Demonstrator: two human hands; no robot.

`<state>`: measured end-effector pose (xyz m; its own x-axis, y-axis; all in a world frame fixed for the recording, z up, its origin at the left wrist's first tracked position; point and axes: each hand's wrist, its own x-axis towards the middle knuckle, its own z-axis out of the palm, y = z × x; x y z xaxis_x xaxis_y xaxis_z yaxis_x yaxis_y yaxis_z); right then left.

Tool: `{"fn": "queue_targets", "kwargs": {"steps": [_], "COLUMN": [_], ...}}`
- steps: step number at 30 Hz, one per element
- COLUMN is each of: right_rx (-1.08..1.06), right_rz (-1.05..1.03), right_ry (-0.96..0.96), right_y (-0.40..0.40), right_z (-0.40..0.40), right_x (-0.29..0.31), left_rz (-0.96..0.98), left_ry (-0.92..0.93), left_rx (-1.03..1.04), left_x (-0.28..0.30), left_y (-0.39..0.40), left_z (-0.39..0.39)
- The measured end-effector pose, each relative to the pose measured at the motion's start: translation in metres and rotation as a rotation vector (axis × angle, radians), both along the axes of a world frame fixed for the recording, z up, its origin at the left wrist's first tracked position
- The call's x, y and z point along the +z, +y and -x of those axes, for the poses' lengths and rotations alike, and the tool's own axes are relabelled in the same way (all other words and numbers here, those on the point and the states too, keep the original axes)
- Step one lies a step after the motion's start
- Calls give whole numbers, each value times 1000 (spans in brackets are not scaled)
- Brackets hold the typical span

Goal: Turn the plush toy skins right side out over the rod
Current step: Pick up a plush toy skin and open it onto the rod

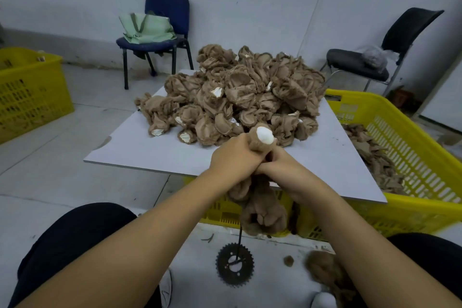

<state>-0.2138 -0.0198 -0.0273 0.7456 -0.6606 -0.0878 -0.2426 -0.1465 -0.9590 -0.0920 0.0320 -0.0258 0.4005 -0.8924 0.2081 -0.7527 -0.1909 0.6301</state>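
Both hands were clenched together at the middle of the frame: the left hand [232,157] curled round the upper part of a brown plush skin [260,207], and the right hand [282,170] gripped the same skin just beside it, knuckles touching. A white-tipped limb [263,136] of the skin poked up above the fists, while the rest hung down in furry folds below the wrists. Beneath it a thin dark rod [240,237] ran down to a black toothed sprocket [235,265] lying on the floor at lower centre; the rod's upper end was hidden inside the fabric.

Just beyond the hands stood the bench [150,147], a pale grey board heaped with a pile of inside-out skins [237,97]. To the right of the frame a yellow crate [400,137] held more brown skins, and another yellow crate [30,92] sat at the left edge. Against the wall at upper centre a blue chair [165,22] carried a green bag [147,29]; a black chair [390,42] stood at upper right. A brown fuzzy piece [322,267] lay on the floor at lower right.
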Motion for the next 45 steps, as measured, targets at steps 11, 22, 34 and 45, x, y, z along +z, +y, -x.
{"fn": "queue_targets", "kwargs": {"steps": [11, 22, 34, 45], "right_rx": [-137, -324, -389, -530], "right_rz": [-433, -717, 57, -212], "right_ry": [-547, -505, -645, -254], "right_y": [16, 4, 14, 1], "right_z": [-12, -11, -17, -31], "right_x": [1, 0, -6, -38], "left_rz": [-470, 53, 502, 219], "left_ry": [271, 445, 371, 954], "left_rx": [-344, -240, -70, 8], "left_x": [30, 36, 32, -36], "left_y": [38, 17, 7, -12], "left_z": [-45, -18, -13, 2]}}
